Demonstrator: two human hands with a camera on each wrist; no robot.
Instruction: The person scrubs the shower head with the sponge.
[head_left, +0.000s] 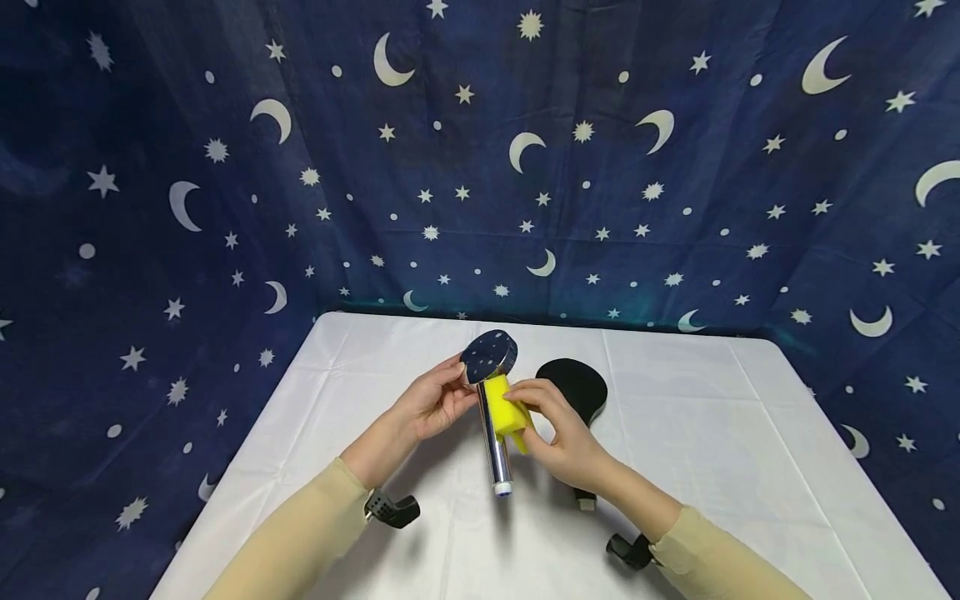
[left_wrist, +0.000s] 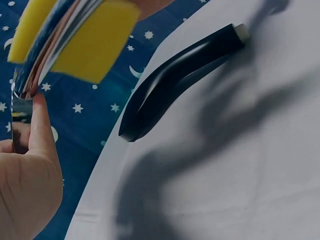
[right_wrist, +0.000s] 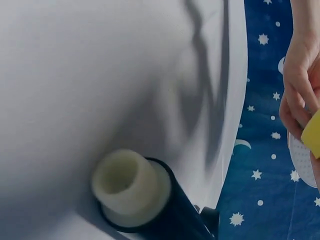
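Observation:
My left hand (head_left: pixel 431 404) grips a chrome handheld shower head (head_left: pixel 495 467) near its neck, thumb and fingertips at the edge of the round head. Its mirror-like back faces up, and the handle slants down to a white end. In the right wrist view, the white dotted spray face (right_wrist: pixel 301 159) shows beside the left hand. A yellow sponge (head_left: pixel 504 407) is pinched in my right hand (head_left: pixel 566 442) and lies along the upper handle, just below the head. The left wrist view shows the sponge (left_wrist: pixel 97 42) spread on both sides of the chrome handle.
A black handheld shower head (head_left: pixel 576 387) lies on the white-covered table (head_left: pixel 697 417), just beyond and under my right hand. Its pale hollow connector end (right_wrist: pixel 120 182) is close in the right wrist view. A dark blue star-and-moon curtain (head_left: pixel 480 167) surrounds the table's back and sides.

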